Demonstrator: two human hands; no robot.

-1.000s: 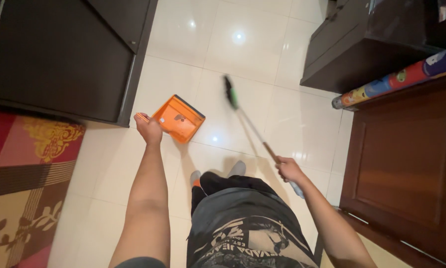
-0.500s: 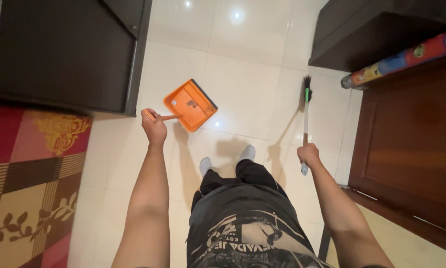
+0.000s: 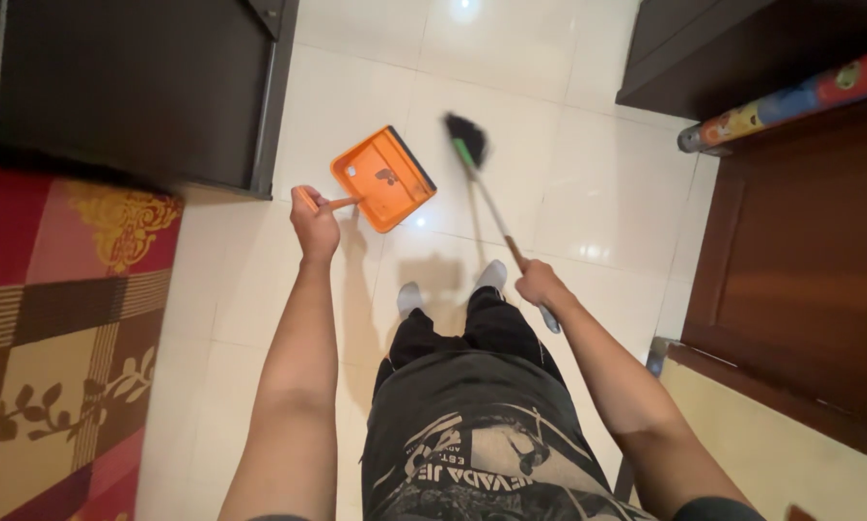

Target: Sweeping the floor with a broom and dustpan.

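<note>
My left hand point(image 3: 315, 221) grips the thin handle of an orange dustpan point(image 3: 383, 178), which rests on the white tiled floor point(image 3: 597, 193) with its dark-edged lip facing away to the right. My right hand point(image 3: 540, 286) is closed around the stick of a small broom point(image 3: 482, 183). The broom's dark bristles, with a green collar, sit on the tiles just right of the dustpan's lip. My socked feet and dark trousers show below, between my arms.
A dark cabinet point(image 3: 125, 87) stands at the upper left, with a red and gold patterned rug point(image 3: 57, 318) beneath it. A brown wooden door point(image 3: 810, 280) fills the right side. A colourful rolled mat point(image 3: 790, 101) lies by dark furniture point(image 3: 732, 43) at upper right.
The broom head swung from far right back toward the dustpan's lip. My right hand moved left and slightly up. The dustpan and left hand stayed on the same floor spot.
</note>
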